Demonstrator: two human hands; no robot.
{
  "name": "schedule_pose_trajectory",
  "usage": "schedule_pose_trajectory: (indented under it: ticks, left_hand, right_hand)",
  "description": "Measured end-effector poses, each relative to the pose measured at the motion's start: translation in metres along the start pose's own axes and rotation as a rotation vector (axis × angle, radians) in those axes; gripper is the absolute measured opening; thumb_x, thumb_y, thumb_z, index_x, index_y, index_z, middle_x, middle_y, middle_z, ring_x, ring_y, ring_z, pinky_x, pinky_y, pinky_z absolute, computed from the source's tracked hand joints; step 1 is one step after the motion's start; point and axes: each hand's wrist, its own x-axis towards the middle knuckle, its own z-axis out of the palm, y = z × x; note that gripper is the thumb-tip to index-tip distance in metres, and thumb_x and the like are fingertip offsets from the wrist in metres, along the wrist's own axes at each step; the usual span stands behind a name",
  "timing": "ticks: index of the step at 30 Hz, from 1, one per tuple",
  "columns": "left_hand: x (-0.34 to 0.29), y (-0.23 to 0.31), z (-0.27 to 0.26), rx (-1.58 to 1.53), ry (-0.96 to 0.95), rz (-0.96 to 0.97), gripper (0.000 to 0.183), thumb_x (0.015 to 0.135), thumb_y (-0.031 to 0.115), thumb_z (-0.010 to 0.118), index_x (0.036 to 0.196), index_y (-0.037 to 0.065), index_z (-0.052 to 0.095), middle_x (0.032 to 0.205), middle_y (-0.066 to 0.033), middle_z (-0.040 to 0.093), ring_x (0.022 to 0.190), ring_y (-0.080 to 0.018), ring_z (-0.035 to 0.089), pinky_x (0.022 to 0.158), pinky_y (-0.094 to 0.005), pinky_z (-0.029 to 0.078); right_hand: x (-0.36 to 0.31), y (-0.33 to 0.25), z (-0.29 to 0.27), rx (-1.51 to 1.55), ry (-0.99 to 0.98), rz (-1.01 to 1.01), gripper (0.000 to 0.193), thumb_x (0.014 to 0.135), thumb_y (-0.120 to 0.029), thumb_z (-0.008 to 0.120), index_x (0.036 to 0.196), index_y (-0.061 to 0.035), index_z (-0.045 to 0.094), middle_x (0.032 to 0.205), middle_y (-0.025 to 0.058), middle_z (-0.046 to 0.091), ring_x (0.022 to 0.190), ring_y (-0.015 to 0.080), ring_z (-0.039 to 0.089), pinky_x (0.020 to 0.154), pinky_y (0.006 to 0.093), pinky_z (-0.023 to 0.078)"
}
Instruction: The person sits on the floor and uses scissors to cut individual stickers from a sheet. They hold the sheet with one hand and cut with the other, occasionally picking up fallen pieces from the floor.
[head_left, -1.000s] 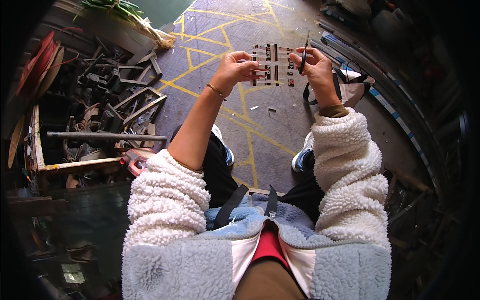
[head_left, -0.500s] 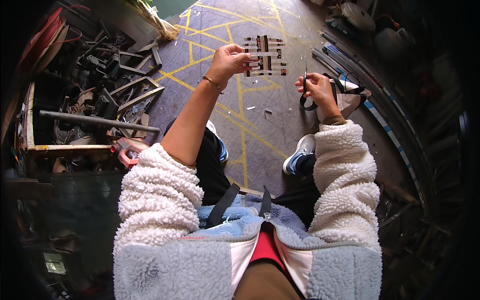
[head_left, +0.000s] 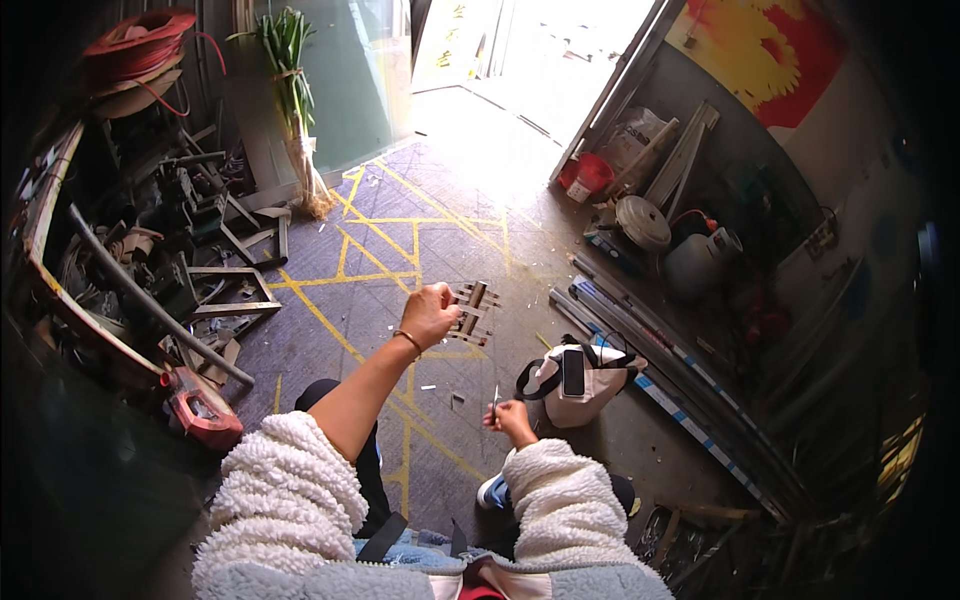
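My left hand (head_left: 431, 313) is stretched out in front of me, its fingers pinching the left edge of a cut paper piece (head_left: 478, 297). That piece has a dark middle band and several narrow strips sticking out to both sides; its material is hard to make out. Lower and to the right, my right hand (head_left: 514, 424) is closed around the handle of a pair of scissors (head_left: 496, 400), blades pointing up and away. The scissors are apart from the paper piece. Small white and dark scraps (head_left: 458, 399) lie on the floor below the hands.
A light bag (head_left: 588, 400) with a phone (head_left: 573, 371) on it stands right of my right hand. Long metal bars (head_left: 690, 400) lie beyond it. Scrap frames (head_left: 235, 290), a pipe (head_left: 160, 300) and a red tool (head_left: 203, 410) are left. Green stalks (head_left: 290, 100) lean farther back.
My view has tilted up, bringing the doorway and wall into sight. The left hand still holds the paper piece, the right hand the scissors; the paper piece now appears tilted.
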Motion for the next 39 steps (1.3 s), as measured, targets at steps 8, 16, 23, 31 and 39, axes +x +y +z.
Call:
schedule_pose_trajectory:
  ticks: [8,16,23,31,39]
  left_hand:
    - [-0.005,0.018,0.007,0.080,-0.059,0.101,0.016,0.077,0.017,0.067,0.080,0.002,0.062,0.069,-0.0142,0.065,0.066,-0.0279,0.066,0.064,-0.0375,0.051]
    - [0.011,0.001,0.013,0.182,-0.025,0.230,0.020,0.080,0.022,0.068,0.088,0.005,0.066,0.076,-0.0140,0.068,0.069,-0.0263,0.068,0.063,-0.0356,0.052]
    - [0.010,0.012,0.025,0.332,-0.218,0.147,0.037,0.083,0.037,0.061,0.079,0.001,0.065,0.071,-0.0253,0.063,0.067,-0.0400,0.065,0.062,-0.0455,0.051]
    - [0.009,0.018,0.041,0.303,-0.238,0.097,0.026,0.080,0.026,0.060,0.080,0.000,0.065,0.070,-0.0242,0.063,0.065,-0.0366,0.066,0.062,-0.0432,0.050]
    - [0.005,0.028,0.045,0.243,-0.231,0.090,0.023,0.080,0.021,0.060,0.081,-0.001,0.064,0.067,-0.0228,0.062,0.063,-0.0326,0.065,0.061,-0.0409,0.050]
  right_hand:
    - [0.010,0.108,0.049,-0.006,0.032,0.250,0.019,0.090,-0.011,0.065,0.078,0.0034,0.066,0.072,0.0164,0.070,0.058,0.0245,0.069,0.046,0.0342,0.053]
    - [0.039,0.144,0.071,-0.003,0.083,0.022,0.013,0.082,-0.005,0.059,0.073,0.0030,0.065,0.061,0.0129,0.065,0.048,0.0192,0.061,0.044,0.0346,0.048]
    - [0.033,0.123,0.132,0.080,0.004,0.233,0.016,0.091,-0.012,0.064,0.095,0.0035,0.066,0.074,0.0123,0.071,0.060,0.0178,0.070,0.048,0.0291,0.052]
    - [0.056,0.138,0.157,0.064,-0.029,0.268,0.015,0.089,-0.012,0.066,0.093,0.0023,0.067,0.072,0.0108,0.071,0.058,0.0169,0.070,0.048,0.0290,0.052]
    - [0.066,0.153,0.149,0.062,-0.011,0.305,0.015,0.088,-0.011,0.067,0.091,0.0027,0.070,0.073,0.0116,0.072,0.058,0.0163,0.070,0.050,0.0295,0.054]
